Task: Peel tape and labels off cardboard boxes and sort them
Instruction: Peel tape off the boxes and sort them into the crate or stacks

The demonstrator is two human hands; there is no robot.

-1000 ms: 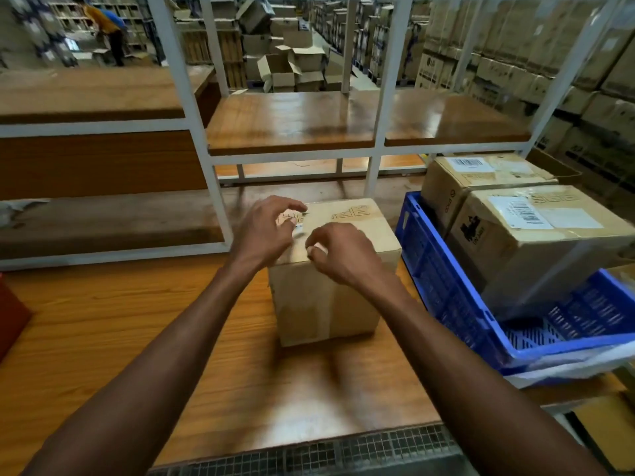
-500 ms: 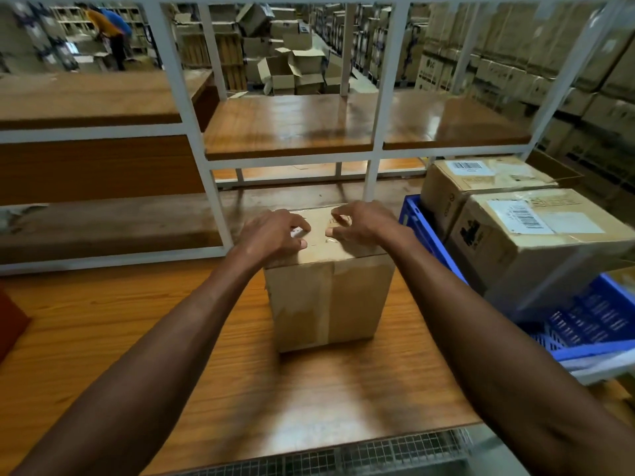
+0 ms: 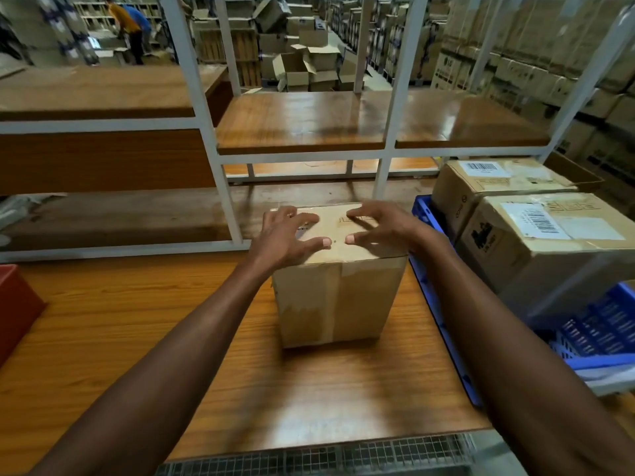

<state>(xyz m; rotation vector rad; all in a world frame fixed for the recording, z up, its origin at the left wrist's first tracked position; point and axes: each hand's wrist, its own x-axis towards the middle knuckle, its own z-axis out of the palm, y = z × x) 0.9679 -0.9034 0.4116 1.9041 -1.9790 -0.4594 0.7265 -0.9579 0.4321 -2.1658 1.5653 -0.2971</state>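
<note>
The warehouse bench [image 3: 137, 355] was glossy wood-grain laminate under a white metal rack [image 3: 220, 187], with stacked cartons blurred behind; on it, near the middle, stood a small cardboard box [image 3: 338, 300], upright, its matte brown sides creased and crossed by a strip of clear tape [image 3: 335, 297] running down the near face. The left hand [image 3: 285, 235] and the right hand [image 3: 381, 225] lay spread, fingers splayed and flat on the lid, gripping nothing; a slip seemed possible, since the light box could skid on the slick top if a stubborn tape edge were tugged; torn cardboard looked likely too. Beside it, a ribbed blue crate [image 3: 433, 304] held two larger labelled boxes [image 3: 549, 242].
</note>
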